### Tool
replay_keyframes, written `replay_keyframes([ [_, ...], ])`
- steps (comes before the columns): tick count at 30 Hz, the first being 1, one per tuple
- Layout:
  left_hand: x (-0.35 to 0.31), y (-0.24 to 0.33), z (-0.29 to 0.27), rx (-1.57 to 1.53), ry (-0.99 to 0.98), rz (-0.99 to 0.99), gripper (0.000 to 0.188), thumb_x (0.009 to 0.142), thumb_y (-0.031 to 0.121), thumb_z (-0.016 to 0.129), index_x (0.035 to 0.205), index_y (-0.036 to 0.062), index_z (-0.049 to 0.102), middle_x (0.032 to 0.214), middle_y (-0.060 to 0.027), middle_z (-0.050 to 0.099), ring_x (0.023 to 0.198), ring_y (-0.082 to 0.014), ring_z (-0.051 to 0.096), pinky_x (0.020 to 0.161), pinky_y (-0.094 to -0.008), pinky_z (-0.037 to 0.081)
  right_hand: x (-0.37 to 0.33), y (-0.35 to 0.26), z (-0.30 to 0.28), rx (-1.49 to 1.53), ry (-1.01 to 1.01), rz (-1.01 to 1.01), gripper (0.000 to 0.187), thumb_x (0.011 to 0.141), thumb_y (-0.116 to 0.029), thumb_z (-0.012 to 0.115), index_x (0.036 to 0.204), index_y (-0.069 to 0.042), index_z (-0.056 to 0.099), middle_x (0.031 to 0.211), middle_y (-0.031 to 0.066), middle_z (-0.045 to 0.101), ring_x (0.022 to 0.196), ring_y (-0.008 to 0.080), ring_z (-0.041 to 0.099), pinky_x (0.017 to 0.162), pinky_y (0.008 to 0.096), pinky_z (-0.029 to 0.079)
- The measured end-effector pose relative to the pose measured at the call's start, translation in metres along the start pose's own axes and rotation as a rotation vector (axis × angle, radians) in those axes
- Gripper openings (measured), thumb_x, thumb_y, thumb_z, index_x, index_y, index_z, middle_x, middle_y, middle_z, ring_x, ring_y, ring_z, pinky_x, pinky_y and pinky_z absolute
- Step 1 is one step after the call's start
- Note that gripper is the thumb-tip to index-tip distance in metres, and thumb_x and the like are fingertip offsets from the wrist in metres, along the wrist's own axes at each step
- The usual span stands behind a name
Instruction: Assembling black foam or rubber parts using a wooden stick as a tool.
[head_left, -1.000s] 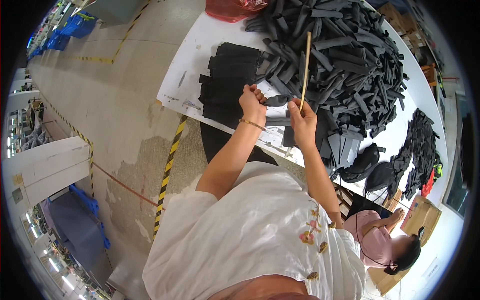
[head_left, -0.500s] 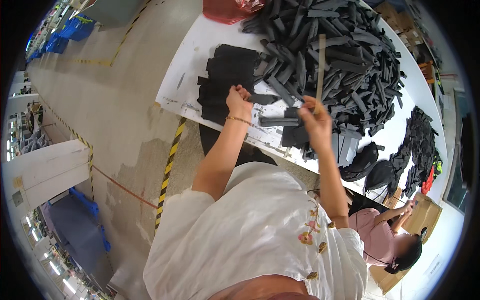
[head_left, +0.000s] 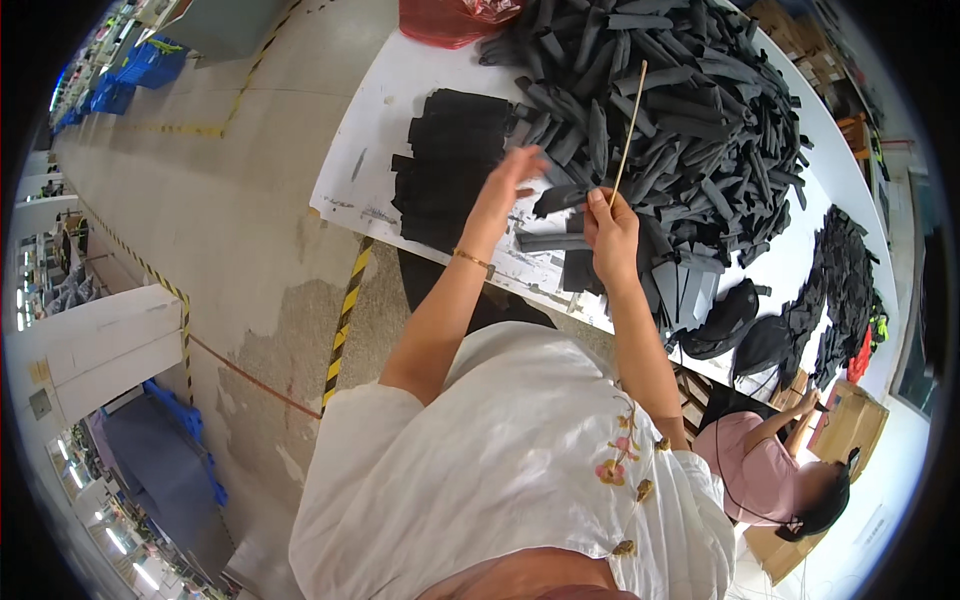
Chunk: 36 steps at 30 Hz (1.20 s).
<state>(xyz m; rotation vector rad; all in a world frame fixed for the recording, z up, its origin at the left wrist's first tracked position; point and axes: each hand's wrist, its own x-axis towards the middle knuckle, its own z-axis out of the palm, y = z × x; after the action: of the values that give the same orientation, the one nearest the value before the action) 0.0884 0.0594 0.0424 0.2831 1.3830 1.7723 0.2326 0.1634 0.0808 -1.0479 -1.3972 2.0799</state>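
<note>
A thin wooden stick (head_left: 630, 130) points up and away from my right hand (head_left: 612, 235), which pinches its lower end. The same fingers hold a small black fabric tube (head_left: 562, 200) that reaches left from them. My left hand (head_left: 508, 188) hovers beside this piece, slightly blurred, its fingers apart and nothing seen in them. Left of it lies a neat stack of flattened black fabric pieces (head_left: 450, 165). Beyond my right hand rises a large heap of loose dark fabric tubes (head_left: 690, 130). Another tube (head_left: 550, 242) lies below the held one.
The white table (head_left: 352, 165) has its near edge just before me. A red plastic bag (head_left: 445, 25) sits at its far left. To the right are a grey box (head_left: 685, 290), black rounded items (head_left: 725, 320) and another black pile (head_left: 845, 270). A person in pink (head_left: 750, 465) works there.
My left hand has let go of the black piece, opened and moved up and right. My right hand has moved slightly left, and the stick has turned edge-on and tilted.
</note>
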Motion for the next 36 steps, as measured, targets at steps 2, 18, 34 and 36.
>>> replay_keyframes([
  [2, -0.010, -0.011, 0.010, 0.148, -0.312, -0.040, 0.047, 0.096, 0.040, 0.047, 0.120, 0.0001, 0.055, 0.104, -0.0089, 0.064, 0.096, -0.0167, 0.062, 0.084, -0.0301, 0.049, 0.001, -0.002, -0.001, -0.035, 0.010, -0.050, 0.021, 0.096, -0.021, 0.058, 0.092, 0.000, 0.059, 0.062, -0.0053, 0.046, 0.047, 0.0018, 0.034, 0.041, 0.0196, 0.025],
  [18, -0.079, -0.065, 0.013, 0.555, -0.270, 0.103, 0.013, 0.091, 0.012, 0.050, 0.083, 0.0021, 0.055, 0.075, -0.0082, 0.061, 0.066, -0.0216, 0.062, 0.059, -0.0310, 0.051, 0.076, -0.128, -0.092, 0.068, 0.602, -0.586, 0.018, 0.092, -0.020, 0.062, 0.085, -0.004, 0.059, 0.066, -0.0008, 0.050, 0.048, 0.0056, 0.039, 0.042, 0.0209, 0.030],
  [34, 0.031, -0.002, -0.116, 1.321, -0.098, 0.670, 0.006, 0.073, 0.019, 0.073, 0.079, 0.0192, 0.074, 0.084, 0.0013, 0.056, 0.088, -0.0221, 0.050, 0.078, -0.0339, 0.044, -0.017, 0.019, -0.091, -1.197, -0.263, -0.532, 0.019, 0.089, -0.013, 0.060, 0.107, -0.010, 0.064, 0.085, 0.0146, 0.067, 0.074, 0.0335, 0.065, 0.063, 0.0393, 0.052],
  [36, 0.029, 0.002, -0.115, 1.276, -0.093, 0.673, 0.008, 0.074, 0.019, 0.073, 0.082, 0.0198, 0.075, 0.085, 0.0013, 0.057, 0.086, -0.0224, 0.050, 0.078, -0.0331, 0.045, -0.014, 0.022, -0.085, -1.213, -0.285, -0.548, 0.019, 0.089, -0.013, 0.059, 0.107, -0.010, 0.064, 0.085, 0.0148, 0.067, 0.074, 0.0331, 0.065, 0.062, 0.0394, 0.052],
])
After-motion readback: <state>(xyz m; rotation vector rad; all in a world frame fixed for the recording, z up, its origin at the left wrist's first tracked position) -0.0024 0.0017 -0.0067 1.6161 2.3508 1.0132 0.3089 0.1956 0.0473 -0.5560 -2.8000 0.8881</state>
